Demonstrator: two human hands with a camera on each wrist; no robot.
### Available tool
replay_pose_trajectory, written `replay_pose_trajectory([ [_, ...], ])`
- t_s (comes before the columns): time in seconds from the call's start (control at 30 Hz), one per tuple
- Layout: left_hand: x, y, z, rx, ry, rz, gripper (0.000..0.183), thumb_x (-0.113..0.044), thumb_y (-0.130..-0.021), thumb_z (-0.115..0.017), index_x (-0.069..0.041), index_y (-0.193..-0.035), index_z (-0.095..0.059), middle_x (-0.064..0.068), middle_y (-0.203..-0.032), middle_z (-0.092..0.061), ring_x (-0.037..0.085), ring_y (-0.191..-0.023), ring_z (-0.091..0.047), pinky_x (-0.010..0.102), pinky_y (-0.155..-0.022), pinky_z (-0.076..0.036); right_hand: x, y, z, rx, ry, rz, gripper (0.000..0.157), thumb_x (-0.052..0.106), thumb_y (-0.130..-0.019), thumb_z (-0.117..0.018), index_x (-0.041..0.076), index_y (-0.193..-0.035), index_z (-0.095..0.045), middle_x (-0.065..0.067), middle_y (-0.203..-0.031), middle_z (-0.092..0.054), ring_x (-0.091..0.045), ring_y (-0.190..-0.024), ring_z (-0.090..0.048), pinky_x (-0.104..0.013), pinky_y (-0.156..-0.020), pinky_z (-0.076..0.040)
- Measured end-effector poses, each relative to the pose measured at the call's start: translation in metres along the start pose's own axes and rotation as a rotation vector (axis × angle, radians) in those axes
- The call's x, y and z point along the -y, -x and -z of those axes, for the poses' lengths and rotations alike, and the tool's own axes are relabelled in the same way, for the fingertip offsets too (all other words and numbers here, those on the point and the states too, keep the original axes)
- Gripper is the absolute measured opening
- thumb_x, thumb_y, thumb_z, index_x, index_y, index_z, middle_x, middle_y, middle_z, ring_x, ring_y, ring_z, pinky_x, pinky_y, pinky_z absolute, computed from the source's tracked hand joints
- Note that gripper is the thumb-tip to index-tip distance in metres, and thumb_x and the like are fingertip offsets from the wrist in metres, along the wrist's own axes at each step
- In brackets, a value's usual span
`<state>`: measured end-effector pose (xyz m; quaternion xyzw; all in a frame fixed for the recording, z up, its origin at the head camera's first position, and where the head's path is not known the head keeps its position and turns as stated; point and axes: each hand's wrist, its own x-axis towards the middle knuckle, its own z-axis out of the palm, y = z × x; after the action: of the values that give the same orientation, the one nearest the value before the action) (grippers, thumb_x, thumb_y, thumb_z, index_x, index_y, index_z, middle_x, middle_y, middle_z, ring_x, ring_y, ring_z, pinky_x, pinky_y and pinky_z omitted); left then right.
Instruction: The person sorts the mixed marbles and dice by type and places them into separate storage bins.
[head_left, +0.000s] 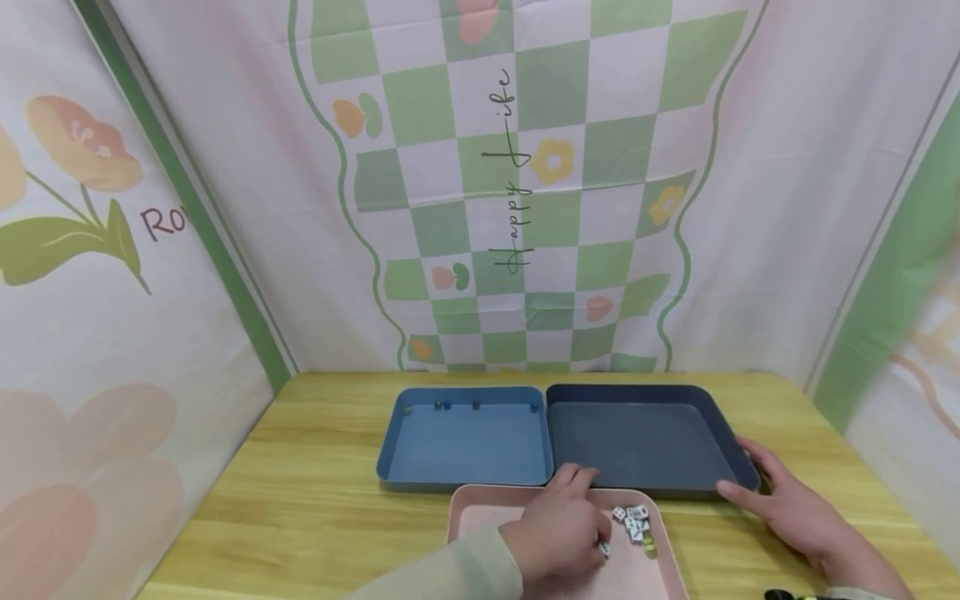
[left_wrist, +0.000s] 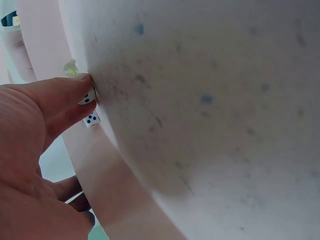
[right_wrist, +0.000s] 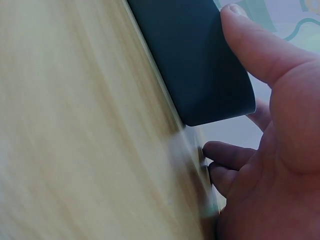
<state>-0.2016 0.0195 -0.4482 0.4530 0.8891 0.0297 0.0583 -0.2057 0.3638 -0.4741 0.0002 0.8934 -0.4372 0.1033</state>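
My left hand [head_left: 558,529] reaches into the pink tray [head_left: 667,575] and pinches a white die [left_wrist: 87,96] between thumb and finger. Close to those fingertips lies a second die [left_wrist: 91,119], with a yellow-green glass marble [left_wrist: 71,67] on the other side. Several white dice [head_left: 633,523] cluster at the pink tray's right wall, and yellow-green marbles [head_left: 649,546] lie just in front of them. My right hand [head_left: 798,508] holds the front right corner of the dark grey-blue tray [head_left: 637,442], thumb at the front rim and fingers along the outer side.
Left of the dark tray stands a blue tray [head_left: 465,446], with several small marbles [head_left: 476,405] along its back wall. All trays sit on a wood-grain table [head_left: 315,500]. A patterned curtain [head_left: 555,225] hangs behind. A black object [head_left: 780,594] shows at the bottom edge by the right forearm.
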Motion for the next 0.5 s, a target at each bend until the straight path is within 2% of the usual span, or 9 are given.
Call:
replay_pose_trajectory([
  [0.23,-0.001,0.001,0.001,0.014,0.04,0.038,0.012,-0.038,-0.096,-0.065,-0.042,-0.1,-0.076,-0.016,-0.129,-0.057,0.014,-0.142,-0.023,0.029,-0.113,-0.022,0.0,0.0,-0.001,-0.008,-0.009,0.011,0.096,0.044,-0.1,-0.06,0.007,-0.159,0.006,-0.044,-0.151,0.003,-0.068,-0.132,-0.003,-0.078,-0.097,-0.015],
  [0.37,0.0,0.004,0.006,0.025,0.158,0.08,0.014,-0.036,-0.095,-0.065,-0.042,-0.101,-0.076,-0.011,-0.14,-0.05,0.012,-0.142,-0.021,0.031,-0.113,-0.026,-0.001,0.0,-0.001,-0.008,-0.01,0.012,0.095,0.043,-0.1,-0.059,0.008,-0.159,0.006,-0.044,-0.151,0.003,-0.067,-0.132,-0.003,-0.078,-0.097,-0.015],
  [0.5,0.004,0.008,0.012,0.021,0.312,0.134,0.011,-0.033,-0.093,-0.067,-0.041,-0.096,-0.075,-0.008,-0.147,-0.043,0.01,-0.142,-0.021,0.034,-0.11,-0.033,-0.001,0.0,0.0,-0.012,0.002,0.013,0.095,0.044,-0.1,-0.059,0.008,-0.16,0.006,-0.044,-0.151,0.002,-0.068,-0.132,-0.004,-0.078,-0.096,-0.016],
])
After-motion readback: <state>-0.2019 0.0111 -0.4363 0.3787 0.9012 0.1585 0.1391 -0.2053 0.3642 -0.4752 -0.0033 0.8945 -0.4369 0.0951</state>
